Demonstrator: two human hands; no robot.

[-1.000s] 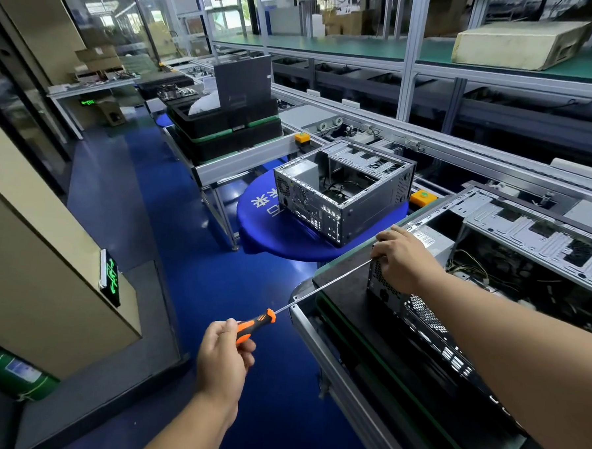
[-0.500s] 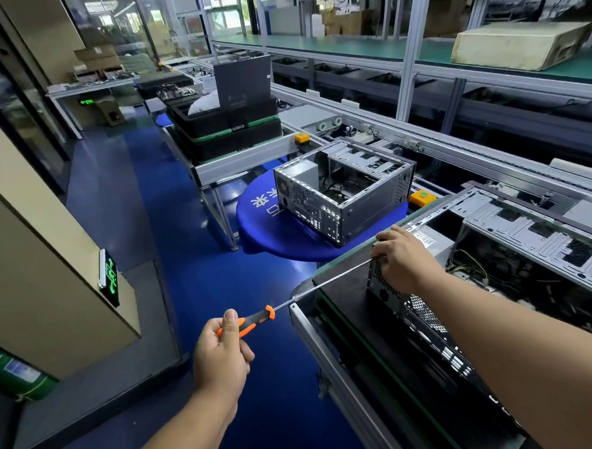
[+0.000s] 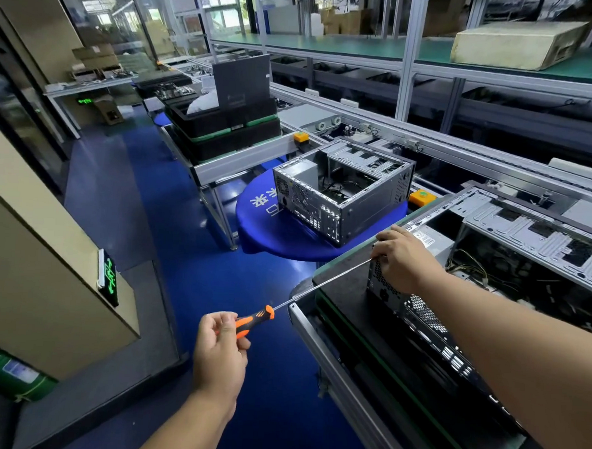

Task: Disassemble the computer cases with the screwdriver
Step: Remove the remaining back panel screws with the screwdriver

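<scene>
A long screwdriver (image 3: pixel 318 289) with an orange and black handle runs from lower left up to the rear corner of the near computer case (image 3: pixel 512 256). My left hand (image 3: pixel 221 347) grips the handle between thumb and fingers. My right hand (image 3: pixel 404 259) curls around the far end of the shaft at the case's back panel corner, hiding the tip. The near case lies open on a black tray (image 3: pixel 345 295), with cables and a metal drive cage showing inside. A second open case (image 3: pixel 344 189) sits on a round blue stool top (image 3: pixel 263 229) beyond.
A metal workbench edge (image 3: pixel 319 345) runs diagonally below the tray. Stacked black trays (image 3: pixel 224 124) stand on a bench at the back left. A conveyor rail (image 3: pixel 463 154) runs behind the cases. A beige cabinet (image 3: pixel 28 261) and a green cylinder (image 3: pixel 9 374) stand at left on the blue floor.
My left hand has shifted its fingers round the handle and moved slightly left and down, as if turning it. My right hand and the cases have stayed put.
</scene>
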